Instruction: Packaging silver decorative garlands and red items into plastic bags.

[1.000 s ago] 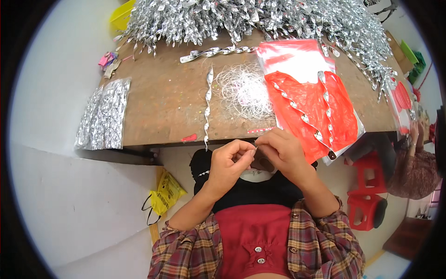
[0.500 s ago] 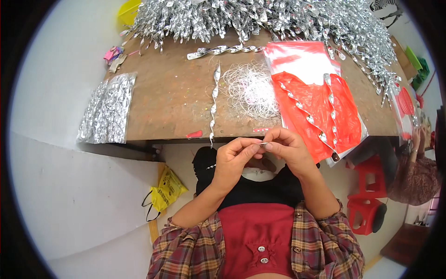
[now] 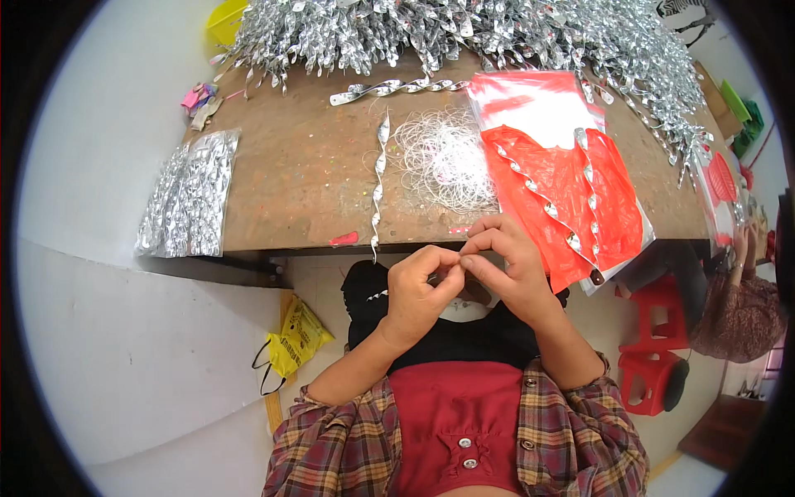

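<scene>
My left hand (image 3: 414,294) and my right hand (image 3: 512,273) meet fingertip to fingertip just off the table's front edge. Both are closed in a pinch, and whatever sits between the tips is too small to make out. Beyond them on the brown table (image 3: 290,182) lies a tangled heap of thin white cord (image 3: 447,161). A single silver twisted strip (image 3: 379,178) stretches left of the heap, its near end over the edge. To the right, two more twisted strips (image 3: 530,184) rest on a red plastic bag (image 3: 563,224).
A large pile of silver twisted strips (image 3: 464,33) covers the table's back. At the left edge lies a plastic packet of such strips (image 3: 190,195). A yellow bag (image 3: 298,335) hangs below left. Red stools (image 3: 654,356) and another person (image 3: 741,306) are at the right.
My fingertips have shifted slightly left and closed together. The thin piece that showed between them is now hidden. The view has moved a little; the table things stay put.
</scene>
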Demonstrator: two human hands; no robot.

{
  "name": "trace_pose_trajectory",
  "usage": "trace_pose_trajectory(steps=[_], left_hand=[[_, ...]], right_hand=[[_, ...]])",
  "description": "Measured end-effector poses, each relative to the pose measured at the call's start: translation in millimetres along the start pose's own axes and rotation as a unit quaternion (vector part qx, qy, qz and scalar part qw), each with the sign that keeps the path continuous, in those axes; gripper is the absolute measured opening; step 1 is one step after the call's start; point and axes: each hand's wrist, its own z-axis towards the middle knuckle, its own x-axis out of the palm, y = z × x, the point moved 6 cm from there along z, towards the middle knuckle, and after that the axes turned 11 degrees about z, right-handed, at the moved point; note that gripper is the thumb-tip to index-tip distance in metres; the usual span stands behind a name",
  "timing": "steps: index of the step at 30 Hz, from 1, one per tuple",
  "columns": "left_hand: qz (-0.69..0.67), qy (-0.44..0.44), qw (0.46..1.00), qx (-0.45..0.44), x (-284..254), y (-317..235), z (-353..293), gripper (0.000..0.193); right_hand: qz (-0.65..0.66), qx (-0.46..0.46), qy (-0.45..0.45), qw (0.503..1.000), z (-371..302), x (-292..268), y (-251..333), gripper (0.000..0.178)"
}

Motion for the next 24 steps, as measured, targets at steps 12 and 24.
trace_pose_trajectory(steps=[12,24], left_hand=[[-0.506,0.173,0.795,-0.286,24.5,23.3,-10.6,0.013],[-0.433,0.142,0.861,-0.227,15.6,15.9,-7.6,0.011]], right_hand=[[-0.068,-0.147,-0.041,0.986,-2.4,-1.1,15.7,0.014],[-0.051,-0.099,-0.054,0.992,-13.2,-5.9,-1.8,0.015]])
